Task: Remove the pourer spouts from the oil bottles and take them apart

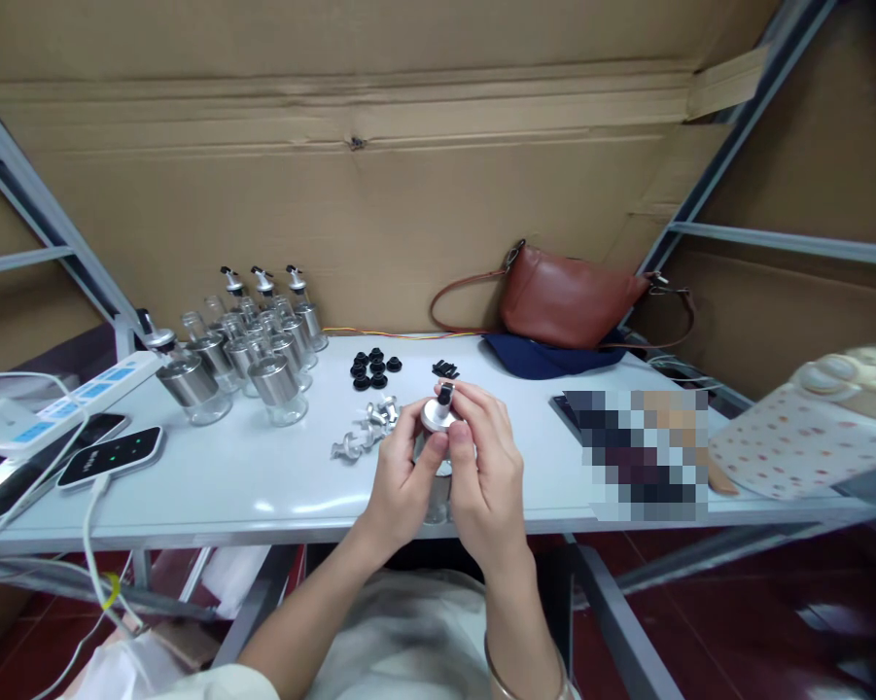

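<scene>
Left hand (401, 472) and right hand (490, 472) round a spout (438, 418) on a bottle (438, 507), lower centre

Far left of frame, the device's (112, 455) marks are too small to read. Lower centre, your fingers curl round the spout, thumbs pressed beneath; you're probably seating it, which calls for even pressure. Upper right, the bag (573, 299) shows no readable label.
</scene>
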Demonstrator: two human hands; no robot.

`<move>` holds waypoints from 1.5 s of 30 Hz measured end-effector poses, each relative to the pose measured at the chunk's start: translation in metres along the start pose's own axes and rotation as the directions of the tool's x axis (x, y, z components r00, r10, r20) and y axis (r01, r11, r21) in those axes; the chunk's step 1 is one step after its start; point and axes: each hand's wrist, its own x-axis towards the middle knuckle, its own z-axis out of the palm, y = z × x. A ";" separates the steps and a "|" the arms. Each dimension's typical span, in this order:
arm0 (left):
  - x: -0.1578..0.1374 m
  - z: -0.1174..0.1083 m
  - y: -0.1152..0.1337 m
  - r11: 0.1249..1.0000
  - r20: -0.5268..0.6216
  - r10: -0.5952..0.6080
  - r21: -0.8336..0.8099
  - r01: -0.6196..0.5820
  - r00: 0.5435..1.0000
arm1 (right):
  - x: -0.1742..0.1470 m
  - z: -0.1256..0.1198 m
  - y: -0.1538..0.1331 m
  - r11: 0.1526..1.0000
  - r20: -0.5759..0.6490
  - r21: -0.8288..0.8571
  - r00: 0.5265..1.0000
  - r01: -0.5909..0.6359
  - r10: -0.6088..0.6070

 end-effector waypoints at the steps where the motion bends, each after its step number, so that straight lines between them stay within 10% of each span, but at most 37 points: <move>1: 0.000 0.000 -0.001 1.000 0.000 0.002 0.002 -0.002 1.000 | 0.000 0.001 -0.001 0.999 0.019 0.038 1.000 -0.021 0.020; 11: -0.002 0.007 -0.012 0.992 -0.067 0.108 0.069 -0.103 0.992 | -0.007 0.017 -0.004 0.982 -0.040 0.113 0.987 -0.152 0.157; 33: -0.003 0.013 -0.018 0.992 -0.121 0.104 -0.059 -0.111 0.987 | 0.001 0.013 0.004 0.984 -0.104 0.046 0.980 0.174 -0.168; 45: -0.002 0.015 -0.012 0.978 -0.154 0.208 0.013 -0.208 0.966 | 0.008 0.007 -0.003 0.786 -0.012 0.578 0.961 -0.220 0.277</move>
